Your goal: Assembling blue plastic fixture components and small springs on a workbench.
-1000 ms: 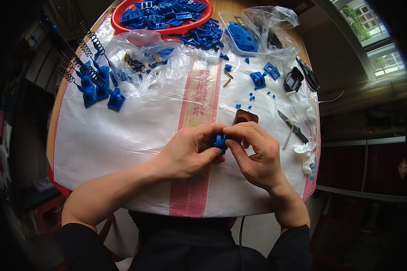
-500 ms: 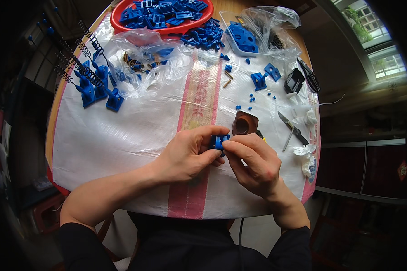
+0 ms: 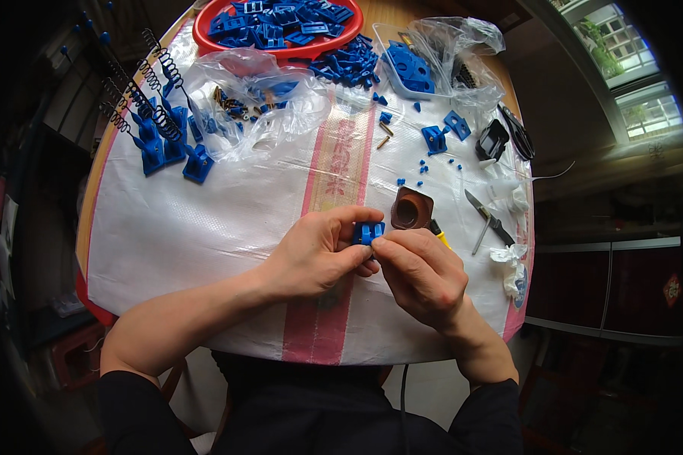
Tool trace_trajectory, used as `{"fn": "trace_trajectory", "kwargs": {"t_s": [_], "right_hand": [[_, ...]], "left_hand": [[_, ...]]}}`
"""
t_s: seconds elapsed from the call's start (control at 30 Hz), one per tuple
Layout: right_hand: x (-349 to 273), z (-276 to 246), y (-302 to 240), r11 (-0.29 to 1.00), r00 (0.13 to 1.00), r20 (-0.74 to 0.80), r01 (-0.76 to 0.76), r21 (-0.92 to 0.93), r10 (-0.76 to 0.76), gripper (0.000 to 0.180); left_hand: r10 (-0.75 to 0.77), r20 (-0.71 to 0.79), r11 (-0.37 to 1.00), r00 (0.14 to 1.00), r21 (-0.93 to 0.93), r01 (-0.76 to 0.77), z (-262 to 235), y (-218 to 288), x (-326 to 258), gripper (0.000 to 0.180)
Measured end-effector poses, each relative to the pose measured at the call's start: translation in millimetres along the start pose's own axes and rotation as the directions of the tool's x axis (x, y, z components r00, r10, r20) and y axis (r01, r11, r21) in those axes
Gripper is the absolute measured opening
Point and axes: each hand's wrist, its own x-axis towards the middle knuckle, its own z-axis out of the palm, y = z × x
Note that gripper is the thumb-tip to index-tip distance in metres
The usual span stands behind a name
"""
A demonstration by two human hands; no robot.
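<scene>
My left hand [image 3: 319, 254] and my right hand [image 3: 421, 277] meet over the near middle of the table, both pinching one small blue plastic part [image 3: 369, 232] between fingertips. Most of the part is hidden by the fingers. Just beyond it stands a small brown square cup [image 3: 412, 209]. A yellow-handled tool [image 3: 437, 230] pokes out behind my right hand.
A white woven sheet with a pink stripe [image 3: 228, 227] covers the table. A red tray [image 3: 281, 26] of blue parts sits at the far edge, clear bags [image 3: 250, 98] beside it, blue parts with black springs [image 3: 155, 125] far left. Knife [image 3: 484, 216], scissors [image 3: 516, 133] and loose blue pieces [image 3: 440, 136] lie right.
Both hands stay on the blue part with only small finger shifts; my right hand's fingers have moved slightly over it.
</scene>
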Motion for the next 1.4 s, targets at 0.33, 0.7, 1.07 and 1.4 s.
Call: {"fn": "trace_trajectory", "kwargs": {"t_s": [0.33,0.7,1.07,1.4], "right_hand": [[5.8,-18.2,-2.0,0.969,0.969,-0.03,-0.245,0.005,0.245,0.043],[-0.8,-43.4,39.1,0.918,0.889,0.256,-0.331,-0.218,0.38,0.063],[-2.6,-45.6,49.2,0.881,0.927,0.05,-0.336,-0.332,0.372,0.06],[-5.5,-9.6,13.6,0.937,0.952,0.084,-0.304,0.174,0.293,0.023]], "left_hand": [[-0.059,0.038,0.993,0.998,-0.101,0.062,-9.7,10.3,2.6,0.046],[-0.128,0.015,0.986,0.992,-0.102,0.129,-7.0,16.9,2.1,0.049],[-0.092,-0.012,0.993,0.996,-0.078,0.09,-4.3,17.8,2.6,0.053],[0.019,0.139,1.0,0.99,0.018,-0.022,2.2,-0.7,4.0,0.06]]}}
